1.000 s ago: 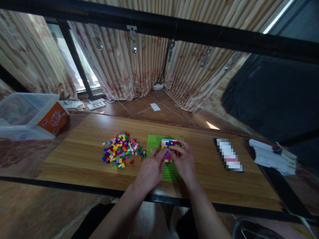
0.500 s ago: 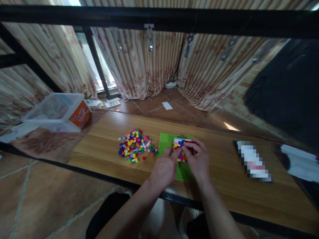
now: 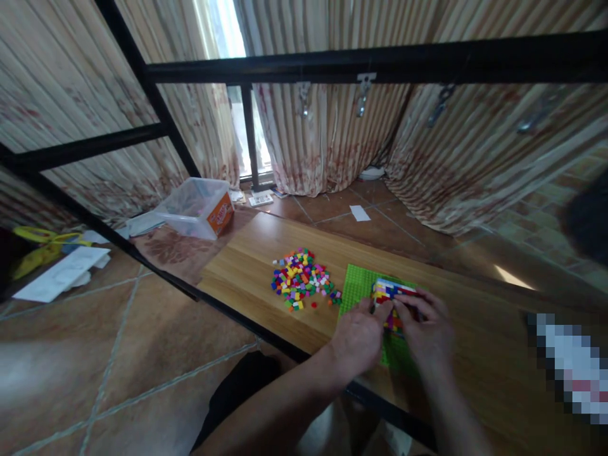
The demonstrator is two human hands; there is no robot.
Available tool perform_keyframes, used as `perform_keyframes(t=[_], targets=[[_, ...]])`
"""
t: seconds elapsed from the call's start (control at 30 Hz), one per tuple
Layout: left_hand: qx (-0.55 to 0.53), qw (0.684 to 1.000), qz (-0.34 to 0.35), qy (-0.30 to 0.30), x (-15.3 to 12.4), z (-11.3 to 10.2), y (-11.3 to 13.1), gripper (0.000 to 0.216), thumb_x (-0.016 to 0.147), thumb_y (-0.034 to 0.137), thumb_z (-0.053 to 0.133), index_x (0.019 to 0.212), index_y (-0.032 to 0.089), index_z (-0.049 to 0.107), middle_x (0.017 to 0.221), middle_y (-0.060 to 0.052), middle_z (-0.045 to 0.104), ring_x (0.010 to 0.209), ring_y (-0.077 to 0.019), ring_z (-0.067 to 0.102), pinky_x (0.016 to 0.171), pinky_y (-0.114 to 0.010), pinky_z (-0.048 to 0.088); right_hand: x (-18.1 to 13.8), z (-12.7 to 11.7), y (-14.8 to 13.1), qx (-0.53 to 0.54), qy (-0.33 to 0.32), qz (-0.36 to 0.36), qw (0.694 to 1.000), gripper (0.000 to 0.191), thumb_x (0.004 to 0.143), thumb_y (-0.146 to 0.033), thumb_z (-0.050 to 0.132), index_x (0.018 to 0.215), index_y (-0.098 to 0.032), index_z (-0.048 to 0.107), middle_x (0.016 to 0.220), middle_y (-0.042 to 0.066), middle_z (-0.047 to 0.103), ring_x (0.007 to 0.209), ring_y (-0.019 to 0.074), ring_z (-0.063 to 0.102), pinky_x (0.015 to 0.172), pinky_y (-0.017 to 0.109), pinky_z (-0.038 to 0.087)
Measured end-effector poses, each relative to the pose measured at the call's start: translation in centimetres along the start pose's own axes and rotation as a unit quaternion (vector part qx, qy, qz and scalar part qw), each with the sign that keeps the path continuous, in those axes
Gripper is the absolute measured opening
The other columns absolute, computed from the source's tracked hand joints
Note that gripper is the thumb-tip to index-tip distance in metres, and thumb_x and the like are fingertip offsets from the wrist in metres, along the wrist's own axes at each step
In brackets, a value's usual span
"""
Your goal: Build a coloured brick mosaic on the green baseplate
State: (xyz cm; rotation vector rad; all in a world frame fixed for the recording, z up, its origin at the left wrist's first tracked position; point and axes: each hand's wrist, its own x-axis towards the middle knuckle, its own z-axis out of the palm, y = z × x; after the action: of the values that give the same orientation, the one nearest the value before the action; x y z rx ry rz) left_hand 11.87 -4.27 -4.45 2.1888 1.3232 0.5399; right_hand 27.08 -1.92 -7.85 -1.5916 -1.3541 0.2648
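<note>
A green studded baseplate (image 3: 352, 286) lies on the wooden table. On it stands a low block of colourful toy bricks (image 3: 390, 289), with white, yellow, blue and red rows showing. My left hand (image 3: 358, 334) grips the block's left and near side, thumb pressed on top. From the right, my right hand (image 3: 431, 326) curls its fingers over the far side, its thumb meeting the left thumb near the middle. Both hands are closed on the brick block and hide much of it. Whether a loose brick sits between the thumbs is too small to tell.
A pile of loose toy bricks (image 3: 301, 275) lies left of the baseplate on the wooden table (image 3: 247, 253). Beyond the table's left end stands a clear plastic box (image 3: 190, 218) with an orange label. A blurred-out flat object (image 3: 570, 361) lies at right. A black metal bar (image 3: 332, 68) crosses above.
The view has turned left, so everything appears farther right and more floor shows at left. Both hands keep their hold on the brick block with little visible difference.
</note>
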Motion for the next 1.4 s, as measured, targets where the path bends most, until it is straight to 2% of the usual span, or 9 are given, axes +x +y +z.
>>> perform_keyframes(t=[0.13, 0.27, 0.4, 0.5, 0.7, 0.83, 1.0, 1.13, 1.4], targets=[[0.005, 1.000, 0.022, 0.005, -0.4, 0.0, -0.2, 0.058, 0.088, 0.018, 0.049, 0.145, 0.019, 0.038, 0.126, -0.015, 0.057, 0.111, -0.0265, 0.060, 0.096, -0.040, 0.054, 0.0, -0.2, -0.1, -0.017, -0.008, -0.007, 1.000, 0.039, 0.078, -0.056, 0.059, 0.081, -0.020, 0.075, 0.117, 0.012, 0.061, 0.108, 0.0302, 0.057, 0.099, 0.052, 0.041], [-0.008, 0.999, 0.018, 0.041, -0.7, -0.7, -0.6, 0.052, 0.091, 0.022, 0.048, 0.142, 0.017, 0.042, 0.121, -0.014, 0.059, 0.103, -0.0238, 0.063, 0.091, -0.037, 0.056, 0.1, -0.3, -0.2, -0.030, -0.012, -0.014, 0.999, 0.041, 0.080, -0.056, 0.057, 0.083, -0.019, 0.075, 0.116, 0.013, 0.063, 0.107, 0.0307, 0.058, 0.099, 0.052, 0.042], [0.018, 0.993, -0.064, 0.100, -0.4, -3.1, -2.2, 0.029, 0.091, 0.020, 0.047, 0.114, 0.014, 0.064, 0.109, -0.011, 0.064, 0.096, -0.0230, 0.064, 0.088, -0.036, 0.056, 0.3, -0.4, -0.4, -0.054, 0.021, -0.021, 0.998, 0.040, 0.082, -0.054, 0.055, 0.081, -0.018, 0.073, 0.108, 0.013, 0.066, 0.102, 0.0308, 0.059, 0.097, 0.052, 0.043], [0.049, 0.976, -0.143, 0.155, -0.5, -5.7, -4.6, 0.023, 0.091, 0.017, 0.047, 0.100, 0.016, 0.069, 0.106, -0.010, 0.064, 0.092, -0.0217, 0.065, 0.086, -0.034, 0.055, 0.3, -0.4, -0.5, -0.066, 0.043, -0.027, 0.997, 0.041, 0.084, -0.054, 0.053, 0.080, -0.018, 0.072, 0.105, 0.013, 0.067, 0.102, 0.0313, 0.059, 0.097, 0.052, 0.043], [0.083, 0.936, -0.282, 0.193, -2.5, -10.5, -9.6, 0.026, 0.085, 0.013, 0.053, 0.101, 0.016, 0.073, 0.105, -0.013, 0.067, 0.097, -0.0244, 0.065, 0.089, -0.036, 0.051, 0.4, -0.5, -0.9, -0.065, 0.056, -0.029, 0.996, 0.039, 0.084, -0.052, 0.054, 0.080, -0.017, 0.071, 0.104, 0.015, 0.069, 0.101, 0.0313, 0.061, 0.096, 0.051, 0.044], [0.080, 0.918, -0.322, 0.218, -3.9, -12.2, -12.1, 0.031, 0.084, 0.011, 0.052, 0.107, 0.014, 0.073, 0.107, -0.014, 0.068, 0.099, -0.0235, 0.065, 0.090, -0.033, 0.049, 0.5, -0.6, -1.2, -0.057, 0.074, -0.031, 0.995, 0.035, 0.084, -0.048, 0.054, 0.078, -0.018, 0.070, 0.101, 0.014, 0.069, 0.098, 0.0298, 0.062, 0.094, 0.050, 0.046], [0.063, 0.941, -0.292, 0.159, -4.7, -12.6, -14.1, 0.039, 0.081, 0.012, 0.056, 0.117, 0.014, 0.070, 0.098, -0.010, 0.067, 0.089, -0.0193, 0.063, 0.086, -0.029, 0.049, 0.7, -0.5, -1.1, -0.062, 0.079, -0.025, 0.995, 0.038, 0.082, -0.051, 0.054, 0.075, -0.017, 0.070, 0.099, 0.015, 0.070, 0.096, 0.0304, 0.063, 0.093, 0.050, 0.047], [0.049, 0.955, -0.263, 0.132, -4.7, -12.3, -14.0, 0.047, 0.077, 0.018, 0.063, 0.124, 0.016, 0.066, 0.099, -0.007, 0.064, 0.084, -0.0168, 0.060, 0.081, -0.027, 0.050, 0.7, -0.5, -0.8, -0.063, 0.064, -0.029, 0.995, 0.035, 0.083, -0.049, 0.054, 0.077, -0.018, 0.070, 0.101, 0.014, 0.070, 0.096, 0.0300, 0.063, 0.093, 0.050, 0.047], [0.019, 0.962, -0.236, 0.135, -3.7, -11.3, -13.1, 0.032, 0.078, 0.014, 0.063, 0.108, 0.016, 0.071, 0.107, -0.009, 0.061, 0.080, -0.0143, 0.060, 0.076, -0.024, 0.050, 0.7, -0.4, -0.7, -0.067, 0.047, -0.030, 0.996, 0.034, 0.083, -0.047, 0.054, 0.079, -0.018, 0.071, 0.102, 0.013, 0.069, 0.098, 0.0314, 0.062, 0.092, 0.051, 0.047]])
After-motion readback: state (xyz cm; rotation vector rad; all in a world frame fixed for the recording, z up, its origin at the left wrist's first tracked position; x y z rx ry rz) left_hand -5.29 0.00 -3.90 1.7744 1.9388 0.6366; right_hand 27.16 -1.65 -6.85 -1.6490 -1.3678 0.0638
